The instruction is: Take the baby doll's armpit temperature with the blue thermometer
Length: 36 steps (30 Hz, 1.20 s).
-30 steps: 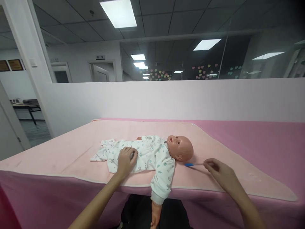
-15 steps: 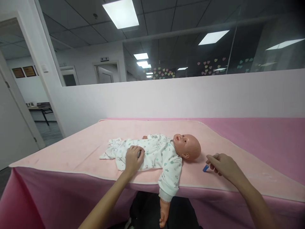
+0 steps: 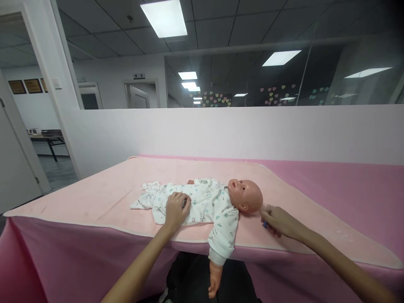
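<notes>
A baby doll (image 3: 205,206) lies on a peach blanket (image 3: 110,189) over the pink tabletop (image 3: 362,185), before a white wall (image 3: 221,130) with glass (image 3: 221,63) above.
Its head (image 3: 249,197) is just beside the right hand (image 3: 279,221), whose fingers are closed on a blue piece (image 3: 265,225); the left hand (image 3: 176,209) rests upon the doll, fingers curled around a small grey thing (image 3: 184,203). Both forearms (image 3: 337,250) reach inward from the near side.

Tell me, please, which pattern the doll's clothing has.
The clothing is white with small green and dark prints, best seen in the head view.

No legible text: door sign (image 3: 139,76), wall plaques (image 3: 33,86) too small.
</notes>
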Motion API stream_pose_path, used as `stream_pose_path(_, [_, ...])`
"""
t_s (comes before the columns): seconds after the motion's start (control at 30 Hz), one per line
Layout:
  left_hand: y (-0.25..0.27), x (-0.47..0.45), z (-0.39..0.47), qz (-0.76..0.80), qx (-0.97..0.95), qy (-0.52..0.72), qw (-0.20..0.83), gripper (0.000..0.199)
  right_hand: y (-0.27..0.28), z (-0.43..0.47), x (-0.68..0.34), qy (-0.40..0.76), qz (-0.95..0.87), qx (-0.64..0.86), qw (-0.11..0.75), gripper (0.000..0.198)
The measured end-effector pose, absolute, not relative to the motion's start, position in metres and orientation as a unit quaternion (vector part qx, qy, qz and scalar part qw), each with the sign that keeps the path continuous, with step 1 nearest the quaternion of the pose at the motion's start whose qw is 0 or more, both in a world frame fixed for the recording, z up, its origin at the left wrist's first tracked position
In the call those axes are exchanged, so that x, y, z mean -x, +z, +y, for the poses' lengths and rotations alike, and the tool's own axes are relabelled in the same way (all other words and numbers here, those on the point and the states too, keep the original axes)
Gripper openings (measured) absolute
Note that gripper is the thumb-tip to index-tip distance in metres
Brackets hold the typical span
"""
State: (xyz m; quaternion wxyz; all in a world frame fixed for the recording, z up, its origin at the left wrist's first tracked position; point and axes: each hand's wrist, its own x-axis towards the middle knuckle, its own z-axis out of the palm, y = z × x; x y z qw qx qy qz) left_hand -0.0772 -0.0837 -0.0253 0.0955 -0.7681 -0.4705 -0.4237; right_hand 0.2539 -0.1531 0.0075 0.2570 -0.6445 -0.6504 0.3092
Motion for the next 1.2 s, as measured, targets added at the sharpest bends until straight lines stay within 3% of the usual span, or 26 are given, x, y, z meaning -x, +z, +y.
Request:
stream_pose_path(0.07, [-0.026,0.078,-0.084,-0.47,0.769,-0.423,0.098,0.02,0.046,-0.154,-0.253,0.328,-0.717,0.576,0.215,0.043])
stream_pose_path(0.1, [-0.026,0.078,-0.083,-0.47,0.769,-0.423,0.098,0.02,0.069,-0.156,-0.252,0.339,-0.734,0.535,0.244,0.043])
stream_pose_path(0.2, [-0.026,0.078,-0.083,-0.471,0.769,-0.42,0.097,0.02,0.127,-0.166,-0.239,0.309,-0.684,0.376,0.543,0.046])
stream_pose_path(0.23, [-0.026,0.078,-0.083,-0.471,0.77,-0.419,0.097,0.02,0.137,-0.169,-0.231,0.305,-0.676,0.355,0.569,0.058])
stream_pose_path(0.3, [-0.025,0.078,-0.083,-0.474,0.77,-0.417,0.095,0.02,0.143,-0.174,-0.212,0.336,-0.71,0.329,0.524,0.064])
stream_pose_path(0.4, [-0.025,0.078,-0.084,-0.479,0.768,-0.416,0.088,0.02,0.133,-0.174,-0.191,0.376,-0.757,0.333,0.417,0.038])
stream_pose_path(0.57, [-0.025,0.079,-0.084,-0.474,0.768,-0.421,0.09,0.021,0.125,-0.17,-0.188,0.394,-0.718,0.299,0.489,0.038])
stream_pose_path(0.7, [-0.025,0.079,-0.084,-0.471,0.769,-0.422,0.094,0.022,0.119,-0.172,-0.178,0.365,-0.813,0.34,0.3,0.036])
stream_pose_path(0.73, [-0.025,0.079,-0.084,-0.471,0.769,-0.421,0.093,0.022,0.12,-0.173,-0.177,0.347,-0.825,0.342,0.286,0.035])
stream_pose_path(0.87, [-0.025,0.078,-0.084,-0.469,0.769,-0.423,0.094,0.021,0.125,-0.174,-0.178,0.344,-0.773,0.309,0.434,0.033])
stream_pose_path(1.07, [-0.023,0.078,-0.084,-0.469,0.771,-0.422,0.087,0.022,0.121,-0.173,-0.175,0.417,-0.78,0.31,0.349,0.032])
stream_pose_path(1.2, [-0.024,0.078,-0.083,-0.471,0.769,-0.424,0.084,0.021,0.129,-0.175,-0.176,0.396,-0.732,0.28,0.479,0.05])
